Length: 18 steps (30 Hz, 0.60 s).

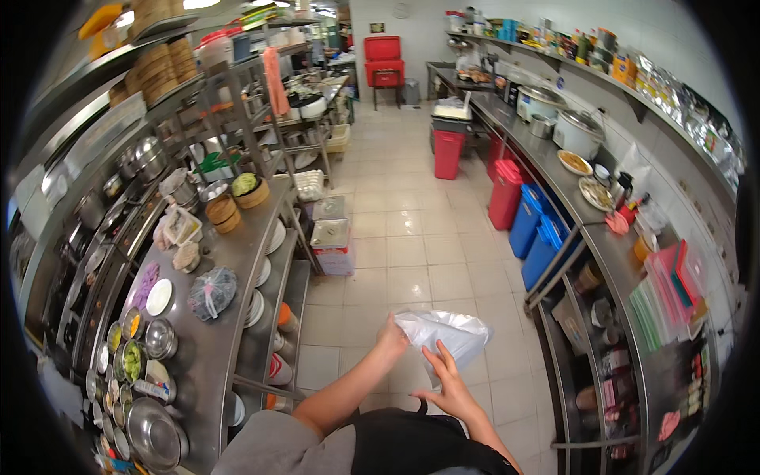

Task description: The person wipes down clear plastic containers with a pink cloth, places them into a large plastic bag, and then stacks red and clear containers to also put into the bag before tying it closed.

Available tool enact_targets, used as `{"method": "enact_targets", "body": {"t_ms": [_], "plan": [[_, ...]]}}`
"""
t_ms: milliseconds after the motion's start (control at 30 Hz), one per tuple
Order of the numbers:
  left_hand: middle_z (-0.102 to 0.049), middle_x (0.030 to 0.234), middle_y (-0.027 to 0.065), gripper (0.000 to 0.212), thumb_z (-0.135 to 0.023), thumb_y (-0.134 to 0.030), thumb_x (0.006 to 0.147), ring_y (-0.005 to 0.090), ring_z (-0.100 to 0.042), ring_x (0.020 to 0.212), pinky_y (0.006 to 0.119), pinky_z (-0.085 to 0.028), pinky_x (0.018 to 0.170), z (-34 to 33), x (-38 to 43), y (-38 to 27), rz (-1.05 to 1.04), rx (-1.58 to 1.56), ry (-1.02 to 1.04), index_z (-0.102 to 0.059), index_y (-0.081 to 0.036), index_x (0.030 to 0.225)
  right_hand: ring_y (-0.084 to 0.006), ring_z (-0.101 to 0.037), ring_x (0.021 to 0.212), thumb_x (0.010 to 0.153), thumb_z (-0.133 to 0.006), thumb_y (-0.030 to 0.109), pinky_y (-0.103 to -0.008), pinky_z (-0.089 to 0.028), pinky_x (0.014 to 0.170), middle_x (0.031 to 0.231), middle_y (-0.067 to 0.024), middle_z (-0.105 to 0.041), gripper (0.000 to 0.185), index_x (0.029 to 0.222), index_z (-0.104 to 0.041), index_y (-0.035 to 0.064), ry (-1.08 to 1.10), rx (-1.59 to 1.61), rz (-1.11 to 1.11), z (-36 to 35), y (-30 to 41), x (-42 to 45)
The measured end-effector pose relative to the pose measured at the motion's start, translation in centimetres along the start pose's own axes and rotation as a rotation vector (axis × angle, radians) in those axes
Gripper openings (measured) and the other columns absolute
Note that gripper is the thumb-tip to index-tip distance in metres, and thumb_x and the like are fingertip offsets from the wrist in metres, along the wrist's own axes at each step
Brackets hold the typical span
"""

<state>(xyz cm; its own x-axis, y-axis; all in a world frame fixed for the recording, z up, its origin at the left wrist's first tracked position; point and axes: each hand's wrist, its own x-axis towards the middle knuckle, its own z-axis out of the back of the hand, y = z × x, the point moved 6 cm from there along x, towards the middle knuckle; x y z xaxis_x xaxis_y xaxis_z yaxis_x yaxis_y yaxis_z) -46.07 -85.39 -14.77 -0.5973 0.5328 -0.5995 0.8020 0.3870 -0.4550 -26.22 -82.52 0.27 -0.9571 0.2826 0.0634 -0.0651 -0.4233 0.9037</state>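
Observation:
My left hand (393, 336) grips the left corner of a clear plastic bag (448, 332) in front of my body, above the tiled floor. The bag flares out to the right and looks flat, with light glinting on its folds. Just below it, my right hand (446, 380) has its fingers and thumb spread. Its fingertips overlap the bag's lower side; whether they touch the film I cannot tell.
To the left, a steel counter (205, 347) carries steel bowls, a white plate (159, 297), a tied plastic bag (212, 293) and bamboo steamers (223, 214). At right, blue bins (543, 237) and a red bin (506, 193) stand under another steel counter (611, 261). Lidded containers (330, 234) sit on the floor.

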Motion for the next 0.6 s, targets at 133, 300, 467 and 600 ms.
{"method": "enact_targets", "body": {"t_ms": [133, 300, 467, 600], "plan": [[-0.051, 0.124, 0.0220, 0.048, -0.032, -0.032, 0.102, 0.0336, -0.053, 0.115, 0.045, -0.046, 0.100, -1.2, 0.6, 6.0, 0.066, 0.001, -0.031, -0.040, 0.008, 0.126, -0.0420, -0.035, 0.131, 0.070, -0.083, 0.028, -0.0494, -0.037, 0.103, 0.145, -0.0263, -0.029, 0.098, 0.147, -0.026, 0.0125, -0.268, -0.347, 0.020, 2.3, -7.3, -1.3], [-0.053, 0.113, 0.0218, 0.041, -0.036, -0.026, 0.100, 0.0346, -0.054, 0.108, 0.045, -0.045, 0.099, -3.1, 0.6, 11.3, 0.310, -0.036, 0.142, -0.042, 0.009, 0.120, -0.0363, -0.057, 0.103, 0.075, -0.078, 0.024, -0.0409, -0.048, 0.083, 0.119, -0.0247, -0.055, 0.079, 0.139, -0.035, 0.0057, -0.534, -0.379, -0.137, 5.0, -12.2, -4.3], [-0.050, 0.127, 0.0226, 0.045, -0.040, -0.031, 0.100, 0.0332, -0.047, 0.123, 0.044, -0.040, 0.103, -11.0, -3.4, 11.0, 0.406, 0.284, 0.516, -0.041, 0.007, 0.124, -0.0203, -0.060, 0.063, 0.080, -0.073, 0.022, -0.0340, -0.043, 0.057, 0.069, -0.0104, -0.065, 0.032, 0.099, -0.061, 0.0002, -0.596, -0.042, -0.422, 7.3, -19.4, -6.0], [-0.050, 0.134, 0.0189, 0.047, -0.045, -0.025, 0.099, 0.0299, -0.047, 0.127, 0.041, -0.039, 0.104, -15.9, -7.2, 9.4, 0.293, 0.752, 0.838, -0.038, 0.003, 0.135, -0.0039, -0.046, 0.055, 0.085, -0.068, 0.019, -0.0247, -0.033, 0.049, 0.060, -0.0004, -0.059, 0.019, 0.084, -0.063, 0.0009, -0.905, 0.205, -0.523, 14.4, -16.1, -5.8]]}}
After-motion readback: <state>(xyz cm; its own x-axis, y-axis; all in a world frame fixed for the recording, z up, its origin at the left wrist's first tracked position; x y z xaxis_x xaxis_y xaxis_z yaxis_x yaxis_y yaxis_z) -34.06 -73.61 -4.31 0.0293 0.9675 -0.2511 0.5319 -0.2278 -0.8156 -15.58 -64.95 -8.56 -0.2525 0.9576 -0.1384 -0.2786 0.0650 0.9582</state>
